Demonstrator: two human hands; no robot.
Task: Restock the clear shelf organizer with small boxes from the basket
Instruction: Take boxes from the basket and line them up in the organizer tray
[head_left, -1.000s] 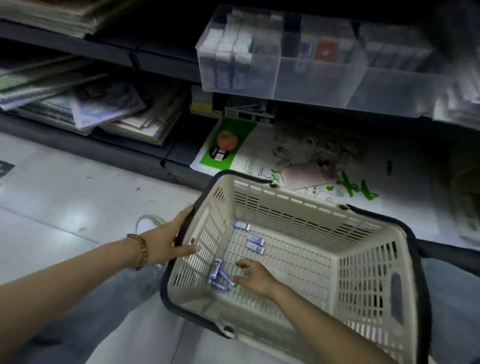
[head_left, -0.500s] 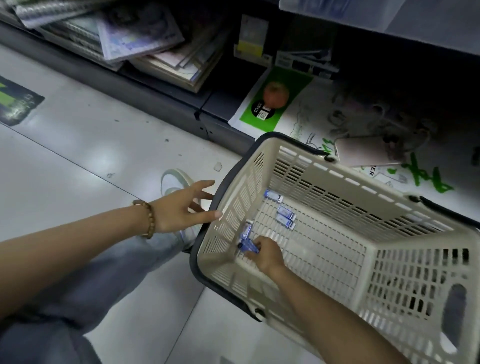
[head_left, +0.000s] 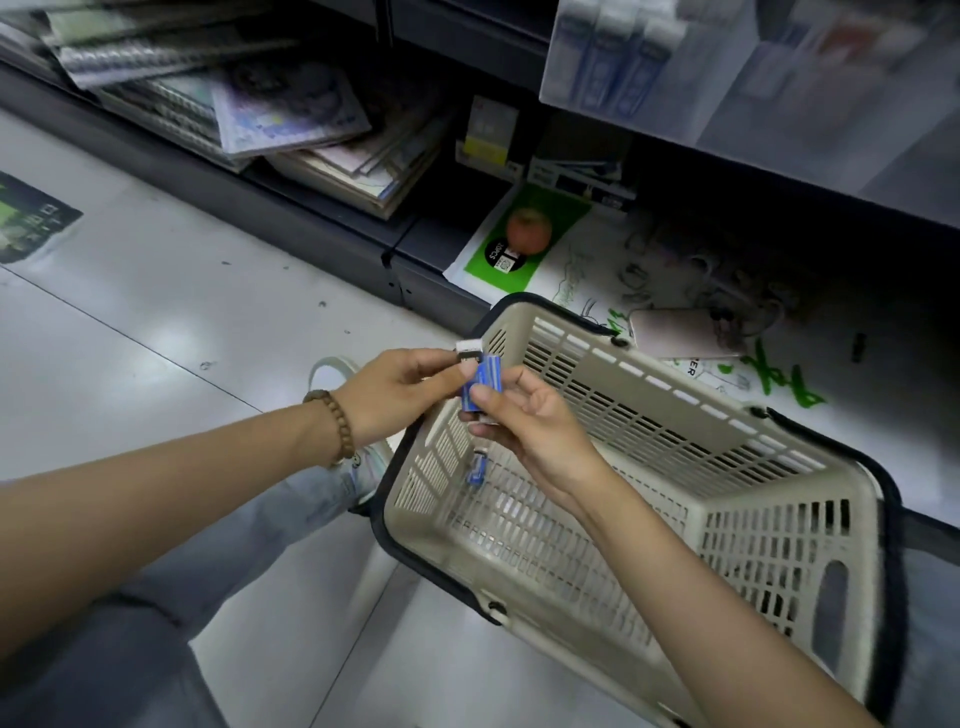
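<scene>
My right hand (head_left: 524, 423) has come up out of the beige slotted plastic basket (head_left: 675, 415) since a moment ago, and my left hand (head_left: 400, 389) has left the basket's rim to meet it. Both are now above the basket's near-left corner. My right hand pinches a bunch of little blue cardboard boxes (head_left: 483, 384) between thumb and fingers; how many, I cannot tell. My left hand's fingers are curled on a small white-ended box (head_left: 469, 349) that touches the top of that bunch. One more lone blue box (head_left: 477, 467) lies on the basket's bottom near the left wall, just below my right hand. The clear plastic shelf organizer (head_left: 727, 73) sits on the shelf at the top right, well apart from my hands, with pale boxes standing in its left compartment. A brown bead bracelet (head_left: 335, 421) circles my left wrist. The basket's far edge is close to the bottom shelf, where a pinkish phone (head_left: 675, 335) lies.
</scene>
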